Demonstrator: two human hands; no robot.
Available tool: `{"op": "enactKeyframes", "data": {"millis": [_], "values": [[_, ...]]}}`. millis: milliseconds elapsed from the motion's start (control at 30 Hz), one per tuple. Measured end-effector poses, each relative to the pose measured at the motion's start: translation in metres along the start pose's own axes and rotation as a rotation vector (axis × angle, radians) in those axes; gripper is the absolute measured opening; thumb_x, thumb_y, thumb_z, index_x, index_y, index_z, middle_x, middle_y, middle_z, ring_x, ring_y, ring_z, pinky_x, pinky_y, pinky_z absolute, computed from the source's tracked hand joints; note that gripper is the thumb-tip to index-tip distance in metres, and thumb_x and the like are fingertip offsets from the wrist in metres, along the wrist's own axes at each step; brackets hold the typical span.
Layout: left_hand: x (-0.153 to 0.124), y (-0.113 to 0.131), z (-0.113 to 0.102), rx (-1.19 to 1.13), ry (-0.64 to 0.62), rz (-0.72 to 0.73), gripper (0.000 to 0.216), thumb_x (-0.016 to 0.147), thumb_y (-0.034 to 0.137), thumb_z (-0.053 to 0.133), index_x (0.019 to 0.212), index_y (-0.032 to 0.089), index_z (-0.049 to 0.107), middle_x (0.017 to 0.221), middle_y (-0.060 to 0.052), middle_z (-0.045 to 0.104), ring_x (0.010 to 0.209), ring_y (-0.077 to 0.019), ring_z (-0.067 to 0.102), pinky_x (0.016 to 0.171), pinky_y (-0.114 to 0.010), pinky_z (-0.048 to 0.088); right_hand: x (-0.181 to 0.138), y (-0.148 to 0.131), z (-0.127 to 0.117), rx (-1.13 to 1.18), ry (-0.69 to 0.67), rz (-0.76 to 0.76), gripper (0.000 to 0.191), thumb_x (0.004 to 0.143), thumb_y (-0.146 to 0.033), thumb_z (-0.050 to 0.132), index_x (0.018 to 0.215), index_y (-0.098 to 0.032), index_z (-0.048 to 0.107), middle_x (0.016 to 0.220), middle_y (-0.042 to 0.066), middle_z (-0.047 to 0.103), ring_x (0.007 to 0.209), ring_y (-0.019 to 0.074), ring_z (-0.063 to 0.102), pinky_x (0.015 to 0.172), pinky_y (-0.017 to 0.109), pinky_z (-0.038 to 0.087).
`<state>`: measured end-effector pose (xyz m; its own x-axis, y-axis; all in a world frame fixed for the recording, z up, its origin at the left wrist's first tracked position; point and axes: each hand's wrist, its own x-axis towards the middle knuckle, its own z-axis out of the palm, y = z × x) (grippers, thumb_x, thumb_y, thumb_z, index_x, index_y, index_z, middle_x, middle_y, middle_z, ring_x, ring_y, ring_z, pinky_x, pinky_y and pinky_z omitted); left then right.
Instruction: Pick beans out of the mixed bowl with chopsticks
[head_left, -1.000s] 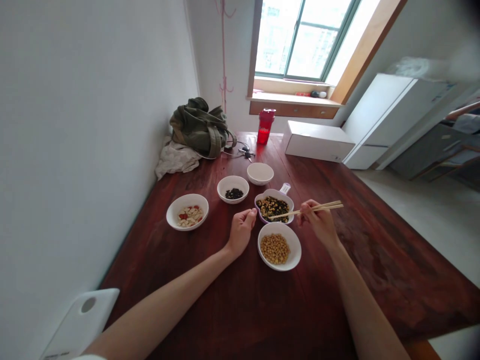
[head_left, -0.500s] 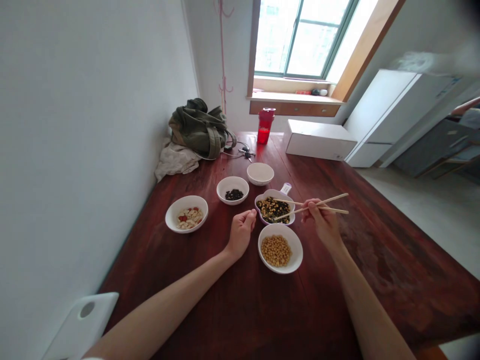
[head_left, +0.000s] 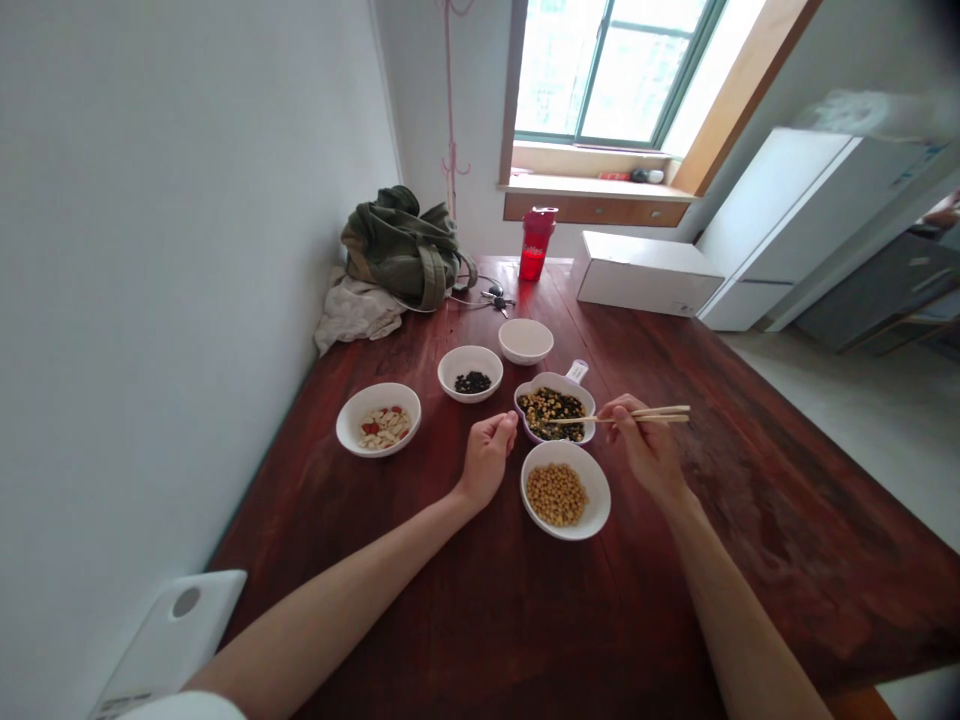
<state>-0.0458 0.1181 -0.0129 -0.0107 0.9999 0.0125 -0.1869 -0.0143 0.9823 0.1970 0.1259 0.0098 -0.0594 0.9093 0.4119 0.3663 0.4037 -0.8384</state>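
Note:
My right hand [head_left: 637,440] grips a pair of wooden chopsticks [head_left: 664,413]. Their tips reach into a purple-rimmed dish [head_left: 529,434] with a short handle, which holds a mix of yellow beans and dark beans or seeds. Closed in a loose fist, my left hand [head_left: 487,455] rests on the table by the dish's left rim; nothing shows in its fingers, and I cannot tell whether it touches the rim. Just in front of the dish is a white bowl of yellow soybeans [head_left: 556,495]. Farther left stands a white bowl with small black beans [head_left: 472,383].
A bowl of pale slices and red pieces [head_left: 384,428] sits at the left. An empty white bowl [head_left: 525,342] stands behind the dish. Toward the back are a green bag [head_left: 405,250], keys [head_left: 498,298], a red shaker bottle [head_left: 537,245] and a white box [head_left: 649,275].
The chopsticks, spread apart before, are now brought together with their tips in the mix. My left hand stays by the dish. The whole view has shifted slightly.

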Motion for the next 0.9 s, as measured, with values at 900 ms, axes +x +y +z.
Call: {"op": "enactKeyframes", "data": {"millis": [900], "values": [[0.0,0.0,-0.001,-0.01,-0.01,0.015,0.054,0.091,0.06,0.061,0.062,0.019,0.042,0.059,0.005,0.037,0.054,-0.0086,0.026,0.05,-0.025,0.02,0.015,0.002,0.02,0.22,0.005,0.066,0.038,0.105,-0.052,0.053,0.079,-0.023,0.058,0.068,0.0,0.065,0.061,0.0172,0.062,0.059,0.03,0.051]]}}
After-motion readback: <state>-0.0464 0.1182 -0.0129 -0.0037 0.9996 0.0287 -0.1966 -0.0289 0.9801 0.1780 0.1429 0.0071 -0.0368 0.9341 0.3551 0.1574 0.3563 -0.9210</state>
